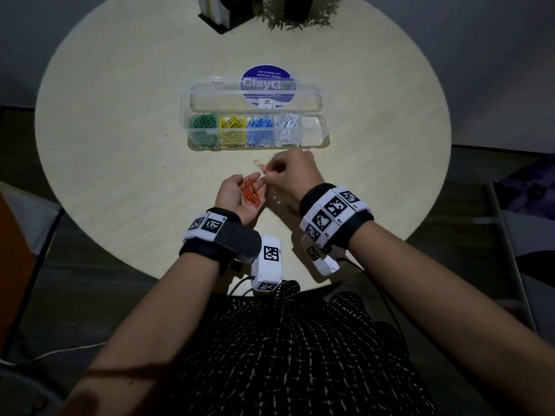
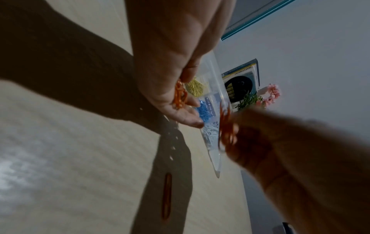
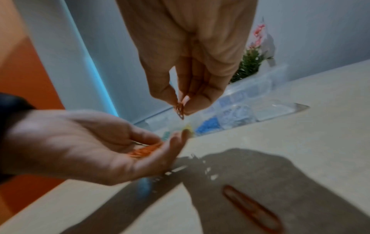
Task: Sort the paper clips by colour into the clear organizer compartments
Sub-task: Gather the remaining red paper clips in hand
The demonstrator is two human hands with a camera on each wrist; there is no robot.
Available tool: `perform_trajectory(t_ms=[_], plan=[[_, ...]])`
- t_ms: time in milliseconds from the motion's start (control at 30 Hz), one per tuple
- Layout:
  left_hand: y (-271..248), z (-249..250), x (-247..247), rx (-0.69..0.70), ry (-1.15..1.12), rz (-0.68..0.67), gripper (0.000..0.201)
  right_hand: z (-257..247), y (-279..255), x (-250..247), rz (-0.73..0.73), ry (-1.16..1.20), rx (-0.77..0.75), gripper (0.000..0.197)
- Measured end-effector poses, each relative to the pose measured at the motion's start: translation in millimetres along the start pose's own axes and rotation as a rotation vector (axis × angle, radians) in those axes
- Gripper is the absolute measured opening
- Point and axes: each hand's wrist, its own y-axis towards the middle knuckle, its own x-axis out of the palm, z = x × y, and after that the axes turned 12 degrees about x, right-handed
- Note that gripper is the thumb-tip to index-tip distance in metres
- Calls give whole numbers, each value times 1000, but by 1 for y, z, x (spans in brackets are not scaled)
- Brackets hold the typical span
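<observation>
The clear organizer [image 1: 314,131] lies open mid-table with green [image 1: 204,127], yellow [image 1: 232,128], blue [image 1: 260,129] and white clips [image 1: 287,127] in separate compartments; its rightmost compartment looks empty. My left hand [image 1: 249,183] lies palm up in front of it, fingers relaxed, with a heap of orange clips [image 1: 251,194] [image 2: 180,95] [image 3: 144,151] in the palm. Just to the right, my right hand [image 1: 268,171] pinches a few orange clips [image 3: 179,109] [image 2: 226,126] above the left fingertips. One loose orange clip [image 1: 292,210] [image 2: 166,196] [image 3: 252,207] lies on the table under my right wrist.
The round pale wooden table [image 1: 120,151] carries a black holder [image 1: 216,16] and a dark plant pot [image 1: 297,10] at its far edge. A blue round sticker [image 1: 265,76] shows through the organizer's lid. An orange chair [image 1: 12,250] stands on the left.
</observation>
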Motion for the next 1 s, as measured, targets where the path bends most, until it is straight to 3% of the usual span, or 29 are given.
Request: perform_trajectory(t_ms=[100,200,300,367,567,800,1000], plan=[[1,-5,1,-36,-19,-24,45,-5,-7,-5,41,48,-59,15],[2,-6,0,-65,125,-3,43,13,-4,-13,110,36,39,14],[1,-5,0,-82,179,-11,45,38,-7,-9,-14,-217,160,15],[1,-5,1,-75,191,-10,44,50,-13,-2,-94,-376,160,19],[4,-8,6,-5,176,44,33,54,-26,7,-101,-457,143,15],[3,-18,13,-10,112,48,34,36,-20,-14,93,98,131,9],[17,-34,22,-103,139,44,37,31,-24,-18,39,157,-26,5]])
